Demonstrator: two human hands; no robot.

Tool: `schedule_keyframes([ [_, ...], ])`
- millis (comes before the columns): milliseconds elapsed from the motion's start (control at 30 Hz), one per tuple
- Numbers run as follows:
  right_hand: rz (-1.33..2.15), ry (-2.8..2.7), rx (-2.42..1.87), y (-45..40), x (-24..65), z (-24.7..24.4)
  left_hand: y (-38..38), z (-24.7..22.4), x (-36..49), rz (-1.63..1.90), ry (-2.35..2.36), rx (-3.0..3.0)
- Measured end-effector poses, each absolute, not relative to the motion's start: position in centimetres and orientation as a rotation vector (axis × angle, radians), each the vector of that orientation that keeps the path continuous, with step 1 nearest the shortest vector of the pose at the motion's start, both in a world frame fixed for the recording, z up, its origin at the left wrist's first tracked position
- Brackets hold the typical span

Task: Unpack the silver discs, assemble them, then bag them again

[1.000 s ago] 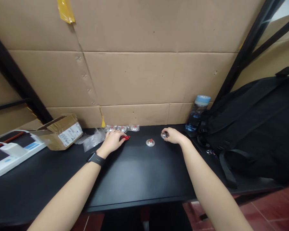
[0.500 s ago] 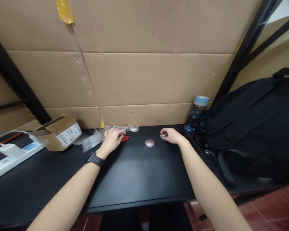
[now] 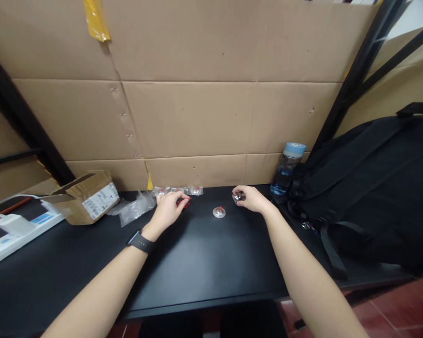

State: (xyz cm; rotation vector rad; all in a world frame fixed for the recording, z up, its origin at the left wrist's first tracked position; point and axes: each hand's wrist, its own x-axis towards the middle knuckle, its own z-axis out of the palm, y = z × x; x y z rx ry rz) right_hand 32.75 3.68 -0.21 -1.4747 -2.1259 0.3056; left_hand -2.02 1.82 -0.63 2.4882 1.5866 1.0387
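Observation:
My left hand [image 3: 169,209], with a dark watch [image 3: 141,241] on the wrist, is at the back of the black table. Its thumb and forefinger are closed on a looped red cord [image 3: 187,203], mostly hidden by the fingers. My right hand [image 3: 251,199] grips a small shiny silver domed disc [image 3: 237,197] near the back edge. Between the hands, a similar silver domed disc [image 3: 219,212] lies flat, a red piece standing up from its middle. Behind my left hand, several similar discs in clear wrappers [image 3: 196,190] line the wall.
Crumpled clear plastic bags [image 3: 136,209] and an open cardboard box [image 3: 91,197] sit at left, beside a white power strip [image 3: 28,234]. On the right stand a blue-lidded water bottle [image 3: 287,169] and a black backpack [image 3: 380,188]. Cardboard [image 3: 197,117] lines the back.
My right hand has shifted slightly, and more of the silver disc it holds shows. My left fingers now cover more of the red cord. The view has tilted a little.

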Motion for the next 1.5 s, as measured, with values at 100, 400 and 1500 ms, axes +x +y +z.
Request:
schedule_keyframes([
  [100,0.433,-2.083,-1.216,2.7,30.7,0.7,1.0,-0.2,-1.2,1.063,1.444,2.447],
  [400,0.802,-1.909,-0.795,-0.7,23.5,1.7,-0.3,-0.3,0.2,1.207,1.175,2.151],
  [1500,0.812,-1.810,-0.771,-2.0,20.6,0.6,-1.4,-0.6,1.3,1.260,1.403,2.659],
])
